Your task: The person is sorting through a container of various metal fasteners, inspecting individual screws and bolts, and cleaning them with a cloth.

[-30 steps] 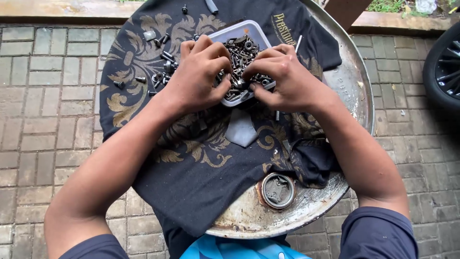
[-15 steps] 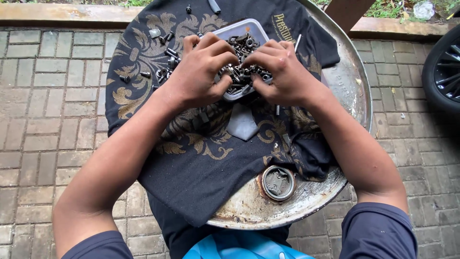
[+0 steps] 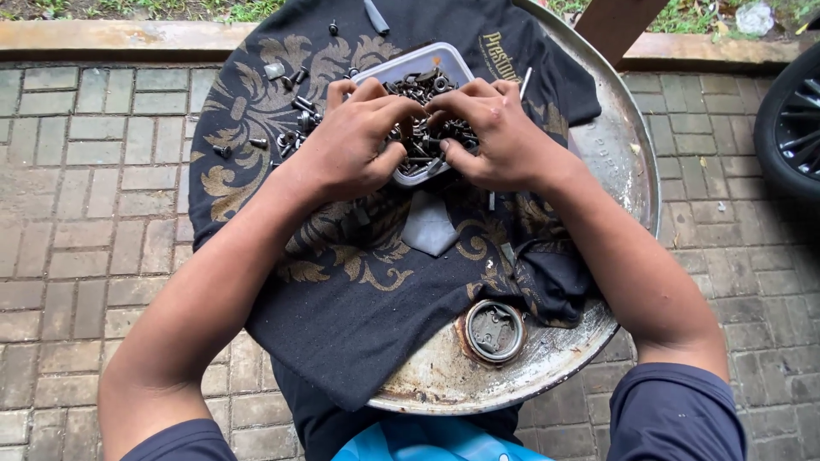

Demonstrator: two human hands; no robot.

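Since the earlier frame both hands have crept slightly deeper into the tub. At six o'clock sits a rusty tin lid [image 3: 494,331]. Beyond, the left hand [image 3: 350,145] and right hand [image 3: 500,137] dig, fingers curled, through screws [image 3: 418,141] in the white tub [image 3: 427,64] at twelve o'clock. A nudge might tip the tub, scattering screws across the black shirt [image 3: 342,290]. Whether either hand grips anything, I cannot tell.
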